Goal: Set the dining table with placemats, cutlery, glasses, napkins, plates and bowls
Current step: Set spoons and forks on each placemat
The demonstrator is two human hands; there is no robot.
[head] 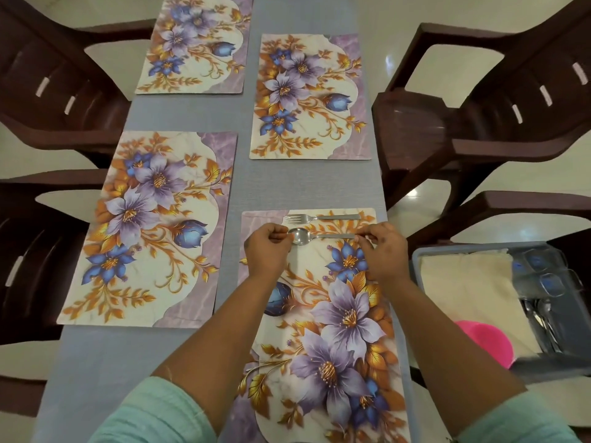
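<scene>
Several floral placemats lie on the grey table [307, 187]. On the near right placemat [319, 314] a steel fork [319, 217] lies along the far edge. Just below it lies a steel spoon [315, 237], parallel to the fork. My left hand [267, 247] has its fingers curled at the spoon's bowl end and touches it. My right hand [382, 251] pinches the tip of the spoon's handle. The other placemats, near left [150, 228], far right [308, 97] and far left [195, 43], carry nothing.
Dark brown plastic chairs [479, 116] stand on both sides of the table. At the right, a grey bin [499, 314] holds folded cream cloth, clear glasses [543, 276], more cutlery [543, 324] and a pink bowl [486, 343].
</scene>
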